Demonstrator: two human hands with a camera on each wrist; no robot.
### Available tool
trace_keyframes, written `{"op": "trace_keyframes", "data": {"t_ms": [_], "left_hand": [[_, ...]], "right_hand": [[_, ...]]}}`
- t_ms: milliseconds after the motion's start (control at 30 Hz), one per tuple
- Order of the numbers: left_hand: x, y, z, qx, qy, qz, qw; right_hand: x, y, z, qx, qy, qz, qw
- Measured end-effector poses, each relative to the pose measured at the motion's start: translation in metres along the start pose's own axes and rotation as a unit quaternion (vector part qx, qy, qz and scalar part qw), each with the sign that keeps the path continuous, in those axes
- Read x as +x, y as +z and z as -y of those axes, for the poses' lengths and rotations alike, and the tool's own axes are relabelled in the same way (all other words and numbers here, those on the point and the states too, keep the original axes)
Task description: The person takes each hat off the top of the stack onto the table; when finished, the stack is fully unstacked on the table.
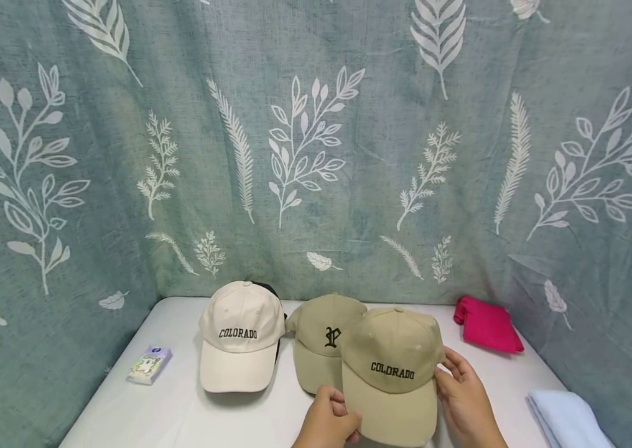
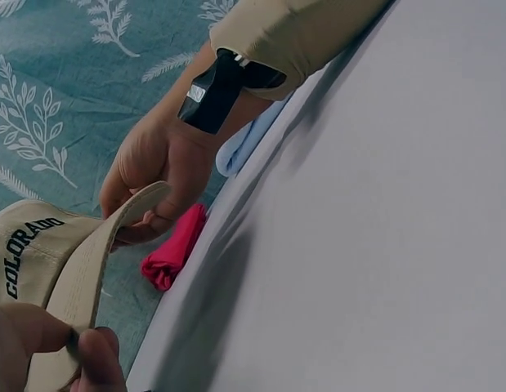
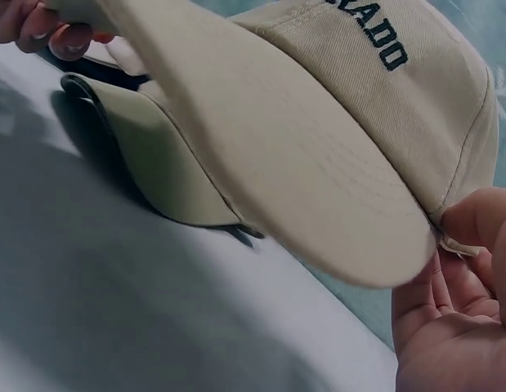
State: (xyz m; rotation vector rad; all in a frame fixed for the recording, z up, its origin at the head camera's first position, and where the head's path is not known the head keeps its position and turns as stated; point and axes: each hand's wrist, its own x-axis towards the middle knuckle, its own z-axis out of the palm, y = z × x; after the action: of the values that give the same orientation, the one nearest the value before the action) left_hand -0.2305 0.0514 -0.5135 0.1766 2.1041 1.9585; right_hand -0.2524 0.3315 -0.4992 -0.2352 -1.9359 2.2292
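Between both hands is a khaki baseball cap (image 1: 397, 351) lettered COLORADO, its brim toward me. My left hand (image 1: 328, 418) pinches the left edge of the brim between thumb and fingers. At the cap's right side, my right hand (image 1: 466, 392) grips the lower edge of the crown near the brim's corner. In the right wrist view the held cap (image 3: 302, 139) is raised off the white surface. Partly hidden behind it sits an olive cap (image 1: 316, 336) with a black ornate letter. Left of that stands a cream COLORADO cap (image 1: 242, 336), with a black cap (image 1: 268, 289) showing behind it.
A small purple-and-green pack (image 1: 150, 364) lies on the white tabletop (image 1: 148, 414) at the left. Folded pink cloth (image 1: 488, 325) is at the back right, and a light blue cloth (image 1: 568, 418) at the front right. A leaf-patterned curtain (image 1: 316, 149) hangs behind.
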Motion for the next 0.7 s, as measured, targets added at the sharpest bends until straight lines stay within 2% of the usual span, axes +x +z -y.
{"op": "trace_keyframes", "data": {"t_ms": [167, 333, 467, 567, 700], "left_hand": [[0.005, 0.015, -0.003, -0.009, 0.004, 0.005, 0.9999], [0.01, 0.027, -0.005, -0.017, 0.01, 0.01, 0.9998], [0.016, 0.036, -0.004, -0.021, -0.002, 0.013, 0.9997], [0.02, 0.043, -0.002, -0.022, -0.004, 0.005, 0.9997], [0.025, 0.053, 0.001, -0.019, 0.015, -0.004, 0.9997]], "right_hand": [[0.003, -0.015, -0.002, 0.025, -0.007, -0.001, 0.9997], [0.007, -0.028, -0.006, 0.069, -0.034, 0.023, 0.9968], [0.011, -0.037, -0.008, 0.096, -0.053, 0.031, 0.9935], [0.016, -0.042, -0.009, 0.107, -0.056, 0.024, 0.9924], [0.022, -0.047, -0.01, 0.111, -0.037, 0.0, 0.9931]]}}
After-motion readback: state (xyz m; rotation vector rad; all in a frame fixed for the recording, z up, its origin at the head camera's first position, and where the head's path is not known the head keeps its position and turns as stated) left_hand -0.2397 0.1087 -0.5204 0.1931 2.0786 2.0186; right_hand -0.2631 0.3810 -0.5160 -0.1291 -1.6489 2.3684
